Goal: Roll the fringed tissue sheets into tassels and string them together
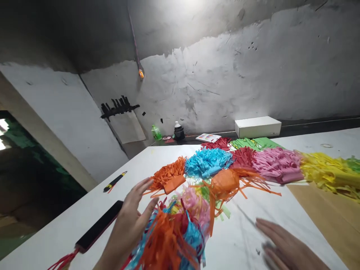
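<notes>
The left hand [134, 213], fingers loosely spread, is beside the mixed fringes [165, 240], an orange bundle [173, 183] just beyond it; the blurred right hand [285, 242], empty, is well apart.

A white table [233, 232] carries many fringed paper bundles. In the row stand out the orange bundle [174, 182], the blue bundle [208, 161], the pink bundle [277, 163] and the yellow bundle [329, 168]. Nearer lies one mixed heap [165, 240] of strips. At left rest a cutter [114, 182] and a black bar [99, 227] with red tassel [64, 260]; at right, a brown sheet [326, 213].
</notes>
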The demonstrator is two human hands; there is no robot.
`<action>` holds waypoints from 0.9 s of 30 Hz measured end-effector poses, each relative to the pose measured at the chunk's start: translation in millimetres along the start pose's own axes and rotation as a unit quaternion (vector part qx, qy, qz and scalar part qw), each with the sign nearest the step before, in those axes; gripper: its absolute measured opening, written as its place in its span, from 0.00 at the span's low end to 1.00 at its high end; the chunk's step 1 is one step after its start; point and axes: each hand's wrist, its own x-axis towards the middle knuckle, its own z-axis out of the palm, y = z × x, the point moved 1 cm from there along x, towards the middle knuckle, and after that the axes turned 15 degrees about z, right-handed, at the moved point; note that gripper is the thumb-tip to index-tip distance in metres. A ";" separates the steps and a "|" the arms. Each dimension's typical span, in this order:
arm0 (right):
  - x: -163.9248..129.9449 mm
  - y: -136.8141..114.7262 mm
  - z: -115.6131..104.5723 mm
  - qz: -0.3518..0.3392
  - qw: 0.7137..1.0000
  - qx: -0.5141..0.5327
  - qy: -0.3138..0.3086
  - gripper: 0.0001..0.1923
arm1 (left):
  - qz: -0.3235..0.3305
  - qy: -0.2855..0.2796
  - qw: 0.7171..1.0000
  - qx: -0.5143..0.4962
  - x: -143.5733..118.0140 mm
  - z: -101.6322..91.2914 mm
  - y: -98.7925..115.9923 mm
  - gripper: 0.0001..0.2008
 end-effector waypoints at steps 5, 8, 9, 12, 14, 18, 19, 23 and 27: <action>117.1 24.7 62.9 -0.033 0.995 -0.093 -0.029 0.27 | 0.121 -0.154 0.977 -0.087 20.2 76.3 45.5 0.16; 168.1 31.3 98.2 -0.075 0.992 -0.103 -0.019 0.16 | 0.122 -0.262 0.948 -0.132 37.1 136.2 59.6 0.20; 177.1 32.5 104.5 -0.089 0.991 -0.104 -0.013 0.11 | 0.113 -0.276 0.945 -0.136 45.3 155.0 58.3 0.21; 176.8 29.5 103.6 -0.116 0.988 -0.101 0.023 0.04 | 0.085 -0.280 0.948 -0.127 71.2 203.2 44.9 0.23; 157.8 21.3 89.3 -0.126 0.986 -0.096 0.050 0.08 | 0.088 -0.296 0.942 -0.130 83.7 225.6 39.4 0.20; 103.9 -0.6 35.4 -0.134 0.984 -0.077 0.089 0.14 | 0.177 -0.342 0.906 -0.177 85.4 233.9 63.0 0.12; 92.2 -5.0 17.5 -0.130 0.984 -0.074 0.096 0.11 | 0.208 -0.341 0.898 -0.183 80.5 228.1 75.5 0.11; 62.2 -18.4 -52.2 -0.143 0.981 -0.107 0.077 0.24 | 0.339 -0.311 0.872 -0.167 39.5 191.9 128.7 0.07; 32.8 -30.0 -77.3 -0.232 0.968 -0.093 -0.011 0.24 | 0.560 -0.182 0.806 -0.061 -28.4 177.4 159.3 0.05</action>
